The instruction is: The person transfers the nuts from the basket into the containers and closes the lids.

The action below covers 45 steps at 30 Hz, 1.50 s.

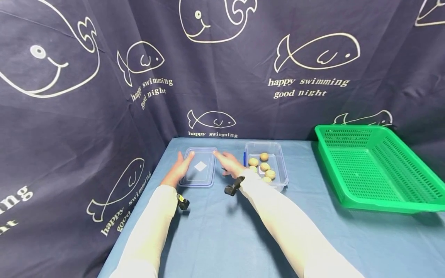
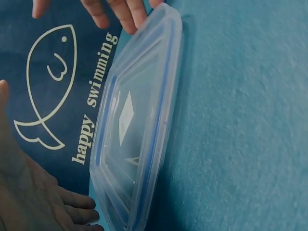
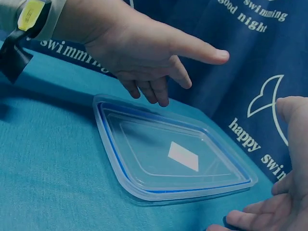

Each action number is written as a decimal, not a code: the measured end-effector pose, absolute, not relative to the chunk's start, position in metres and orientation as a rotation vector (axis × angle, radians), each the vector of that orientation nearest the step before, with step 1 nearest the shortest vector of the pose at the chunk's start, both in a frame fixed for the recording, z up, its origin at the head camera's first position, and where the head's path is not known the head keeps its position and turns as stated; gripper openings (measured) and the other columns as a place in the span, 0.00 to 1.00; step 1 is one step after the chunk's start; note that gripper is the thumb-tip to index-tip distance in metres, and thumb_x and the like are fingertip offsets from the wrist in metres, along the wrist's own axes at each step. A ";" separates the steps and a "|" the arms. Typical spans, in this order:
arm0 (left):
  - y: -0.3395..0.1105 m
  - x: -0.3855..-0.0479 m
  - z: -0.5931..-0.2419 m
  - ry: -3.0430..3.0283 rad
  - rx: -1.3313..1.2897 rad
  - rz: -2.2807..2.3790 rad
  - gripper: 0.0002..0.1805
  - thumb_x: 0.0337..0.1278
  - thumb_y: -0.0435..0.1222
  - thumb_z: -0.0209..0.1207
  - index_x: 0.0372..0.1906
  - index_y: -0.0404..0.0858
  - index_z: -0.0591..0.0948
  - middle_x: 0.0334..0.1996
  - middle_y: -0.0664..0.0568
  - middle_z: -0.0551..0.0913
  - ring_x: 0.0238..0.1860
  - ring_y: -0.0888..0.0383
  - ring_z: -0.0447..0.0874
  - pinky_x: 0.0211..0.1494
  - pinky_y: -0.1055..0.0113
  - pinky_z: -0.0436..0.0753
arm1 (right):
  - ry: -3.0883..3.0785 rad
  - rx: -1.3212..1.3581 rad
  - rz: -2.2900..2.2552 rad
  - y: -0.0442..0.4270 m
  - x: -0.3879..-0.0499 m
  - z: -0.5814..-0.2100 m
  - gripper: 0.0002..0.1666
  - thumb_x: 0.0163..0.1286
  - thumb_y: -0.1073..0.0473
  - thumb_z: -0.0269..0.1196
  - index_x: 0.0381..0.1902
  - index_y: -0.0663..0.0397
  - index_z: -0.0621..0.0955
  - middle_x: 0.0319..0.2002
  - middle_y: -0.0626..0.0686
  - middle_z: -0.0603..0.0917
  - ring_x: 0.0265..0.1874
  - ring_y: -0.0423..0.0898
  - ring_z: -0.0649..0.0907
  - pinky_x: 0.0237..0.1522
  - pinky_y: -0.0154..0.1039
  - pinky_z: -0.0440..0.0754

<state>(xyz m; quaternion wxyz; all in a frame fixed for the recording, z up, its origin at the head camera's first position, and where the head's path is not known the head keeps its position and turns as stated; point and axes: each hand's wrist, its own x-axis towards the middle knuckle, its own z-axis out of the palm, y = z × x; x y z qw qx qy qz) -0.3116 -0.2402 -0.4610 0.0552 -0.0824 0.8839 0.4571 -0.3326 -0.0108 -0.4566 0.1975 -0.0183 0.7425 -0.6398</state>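
Note:
A clear plastic lid with a blue seal and a white diamond-shaped label [image 1: 200,166] lies on the blue table. My left hand [image 1: 180,168] is at its left side, fingers extended and thumb raised. Across from it, my right hand [image 1: 229,163] is by the lid's right side, its fingers loosely straight. Neither hand grips the lid [image 3: 159,163]; the right fingertips come close to its edge in the left wrist view, and whether they touch I cannot tell. Right of that hand stands a clear plastic box [image 1: 278,154] holding several tan, walnut-like nuts [image 1: 265,166].
A green perforated plastic basket [image 1: 335,177] stands at the right of the table [image 1: 208,231]. Dark blue cloth [image 1: 222,88] printed with fish and whales hangs behind and to the left. My right forearm [image 1: 278,216] passes in front of the box's near left corner.

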 end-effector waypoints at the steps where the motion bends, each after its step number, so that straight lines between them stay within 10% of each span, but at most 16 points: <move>1: -0.240 -0.312 -0.461 2.657 -0.263 1.401 0.59 0.66 0.72 0.36 0.80 0.34 0.31 0.81 0.39 0.34 0.81 0.42 0.35 0.80 0.50 0.41 | 2.080 -0.048 -1.791 -0.012 -0.332 -0.458 0.48 0.74 0.33 0.55 0.77 0.59 0.61 0.65 0.66 0.69 0.65 0.65 0.72 0.59 0.62 0.77; 6: -0.237 -0.313 -0.461 2.598 -0.298 1.432 0.57 0.68 0.71 0.34 0.80 0.33 0.33 0.81 0.40 0.34 0.81 0.43 0.33 0.80 0.50 0.39 | 2.022 -0.029 -1.831 -0.016 -0.332 -0.463 0.49 0.73 0.34 0.56 0.78 0.59 0.59 0.75 0.64 0.63 0.67 0.67 0.72 0.58 0.61 0.78; 22: -0.224 -0.316 -0.446 2.641 -0.316 1.414 0.61 0.63 0.74 0.36 0.80 0.34 0.30 0.81 0.38 0.36 0.80 0.41 0.37 0.80 0.50 0.42 | 1.863 -0.059 -1.888 -0.014 -0.326 -0.455 0.47 0.76 0.38 0.55 0.79 0.61 0.55 0.65 0.77 0.69 0.62 0.71 0.75 0.57 0.63 0.78; 45: -0.165 -0.306 -0.372 2.877 -0.294 1.587 0.54 0.64 0.72 0.41 0.82 0.42 0.44 0.74 0.26 0.53 0.74 0.32 0.58 0.75 0.43 0.58 | 1.971 0.087 -2.028 0.011 -0.336 -0.390 0.51 0.71 0.29 0.54 0.81 0.50 0.57 0.77 0.60 0.56 0.75 0.61 0.58 0.64 0.75 0.62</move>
